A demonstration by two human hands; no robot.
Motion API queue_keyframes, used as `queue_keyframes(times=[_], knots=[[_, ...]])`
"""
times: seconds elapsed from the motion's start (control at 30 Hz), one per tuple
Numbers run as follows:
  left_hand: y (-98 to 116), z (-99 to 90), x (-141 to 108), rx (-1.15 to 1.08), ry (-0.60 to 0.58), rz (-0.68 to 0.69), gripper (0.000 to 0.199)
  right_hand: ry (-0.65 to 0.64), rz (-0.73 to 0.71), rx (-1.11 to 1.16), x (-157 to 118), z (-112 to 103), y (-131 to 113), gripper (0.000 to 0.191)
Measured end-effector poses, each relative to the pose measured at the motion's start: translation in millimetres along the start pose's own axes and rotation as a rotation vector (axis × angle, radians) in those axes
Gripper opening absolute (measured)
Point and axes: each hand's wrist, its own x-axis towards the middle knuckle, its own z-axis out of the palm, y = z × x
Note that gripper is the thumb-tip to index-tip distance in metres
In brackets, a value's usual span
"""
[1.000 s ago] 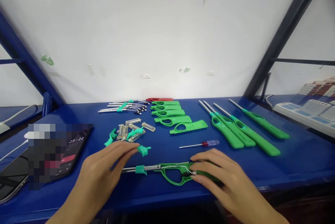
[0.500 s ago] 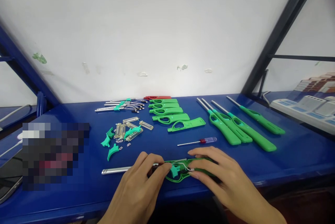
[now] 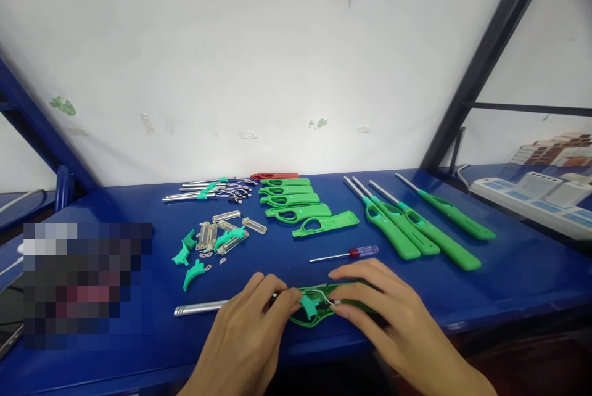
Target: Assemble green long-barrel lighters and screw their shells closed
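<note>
An open green lighter shell point(image 3: 305, 321) lies near the table's front edge, with a teal trigger point(image 3: 309, 306) and a white wire point(image 3: 322, 295) in it. A silver tube point(image 3: 198, 308) sticks out to the left. My left hand point(image 3: 252, 328) is closed on the tube end of the lighter, beside the trigger; its fingertips partly hide that part. With thumb and fingers pinched, my right hand point(image 3: 393, 316) holds the white wire's end over the shell's handle. Behind the right hand lies a screwdriver point(image 3: 363, 252) with a red and clear purple handle.
Finished-looking green lighters point(image 3: 444, 239) lie at the right. Green half shells point(image 3: 326, 223) and a red one point(image 3: 277, 176) are at the back middle. Tubes point(image 3: 185, 197), clear tanks point(image 3: 254, 226) and teal triggers point(image 3: 193, 274) lie left. A power strip point(image 3: 522, 198) is far right.
The camera view has shifted slightly, so the scene sits a little further left. Both hands keep nearly the same hold on the lighter and wire.
</note>
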Motion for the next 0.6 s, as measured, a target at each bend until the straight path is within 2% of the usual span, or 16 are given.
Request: queue_keyframes(times=[0.37,0.47,0.6], knots=[[4.2,-4.7,3.0,-0.029,0.023,-0.044,0.027,0.152,0.027,0.172,10.8,-0.6,-11.0,0.009],[2.8,-3.0,2.2,-0.048,0.047,-0.034,0.024,0.162,0.059,0.225,11.0,3.0,-11.6,0.010],[0.9,-3.4,-0.3,-0.038,0.014,-0.039,0.024,0.155,0.107,0.285,12.3,5.6,-10.1,0.010]])
